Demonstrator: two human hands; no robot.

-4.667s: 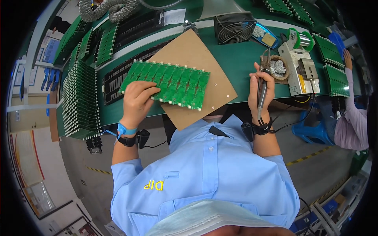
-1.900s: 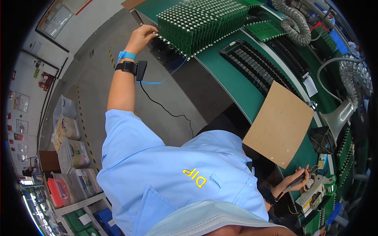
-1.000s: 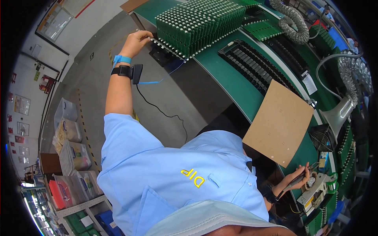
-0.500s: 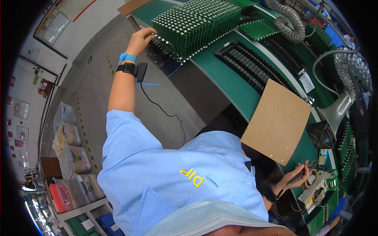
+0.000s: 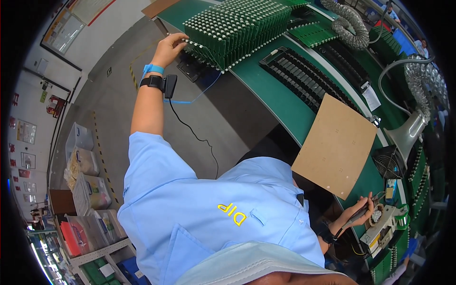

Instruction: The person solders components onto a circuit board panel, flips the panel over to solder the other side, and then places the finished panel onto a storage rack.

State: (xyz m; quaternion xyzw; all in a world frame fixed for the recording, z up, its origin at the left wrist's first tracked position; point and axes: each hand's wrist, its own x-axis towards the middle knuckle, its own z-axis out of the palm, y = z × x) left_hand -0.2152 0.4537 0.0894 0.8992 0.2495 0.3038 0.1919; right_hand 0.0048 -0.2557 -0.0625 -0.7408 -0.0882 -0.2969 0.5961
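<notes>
At the far left end of the green workbench stand close rows of upright green circuit boards (image 5: 251, 35), their edges dotted with white-tipped parts. My left hand (image 5: 170, 48) is closed on the corner of the outermost circuit board (image 5: 203, 53), which leans along the near side of the rows. The fingertips are partly hidden behind the board's corner. Far to the right, my right hand (image 5: 357, 212) grips a soldering iron (image 5: 358, 214) like a pen. Its tip points toward a small stand (image 5: 376, 216) with a round cup and a green solder reel (image 5: 403, 218).
A brown board (image 5: 335, 147) lies on the green bench (image 5: 266, 90) before me. Beyond it are a black slotted rack (image 5: 304, 78), a small fan (image 5: 387, 164) and a metal fume hood (image 5: 408, 135) on a flexible duct. A blue cord (image 5: 202, 93) hangs from my left wrist.
My left hand and the outermost board have shifted very slightly, the board's lower end closer to the rows. My right hand keeps its place with the soldering iron.
</notes>
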